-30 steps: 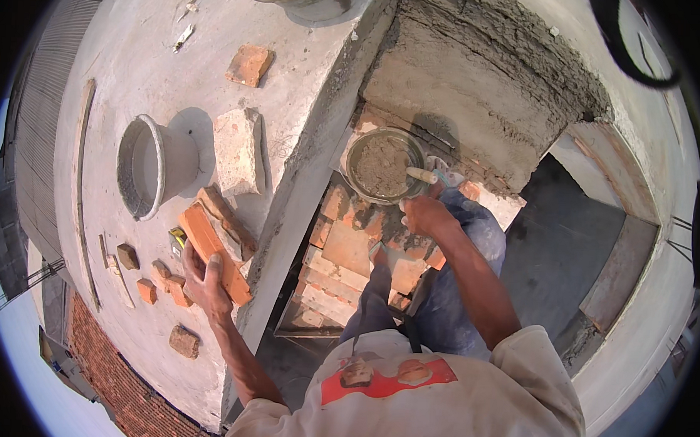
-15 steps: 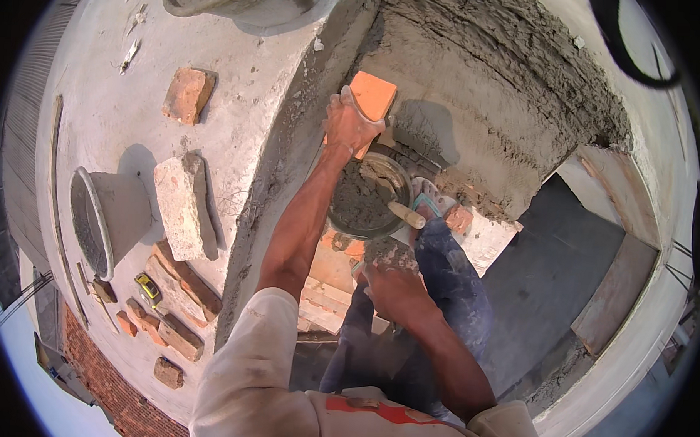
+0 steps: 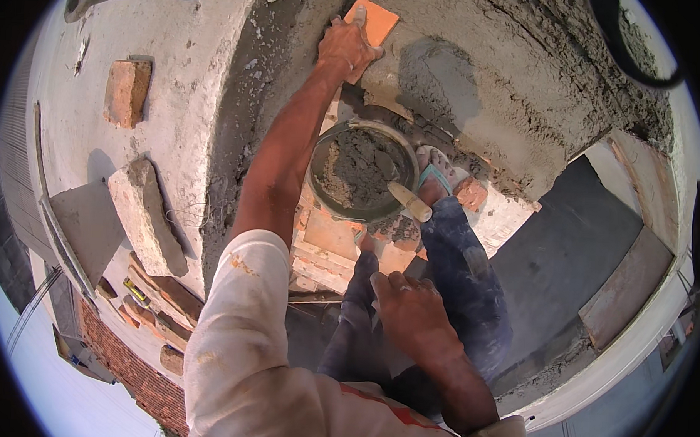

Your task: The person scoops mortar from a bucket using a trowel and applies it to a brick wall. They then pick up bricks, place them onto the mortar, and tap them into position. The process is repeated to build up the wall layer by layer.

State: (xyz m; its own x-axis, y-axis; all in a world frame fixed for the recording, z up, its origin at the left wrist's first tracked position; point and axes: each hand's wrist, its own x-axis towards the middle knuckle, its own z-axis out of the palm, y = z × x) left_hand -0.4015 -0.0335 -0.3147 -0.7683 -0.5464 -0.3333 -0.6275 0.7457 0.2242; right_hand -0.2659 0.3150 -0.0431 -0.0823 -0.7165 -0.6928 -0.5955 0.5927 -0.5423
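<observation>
Fingers of the left hand (image 3: 348,49), part-spread, clasp an orange brick (image 3: 380,23) at twelve o'clock, likely heavy, stiff, brittle-edged, best gripped mid-body; the right hand (image 3: 416,309) curls near six, contents unclear

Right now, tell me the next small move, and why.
Probably have the left hand ease the orange brick against the rough grey surface: it grips the brick close beside that surface, not yet released, while the right hand is well apart.
</observation>
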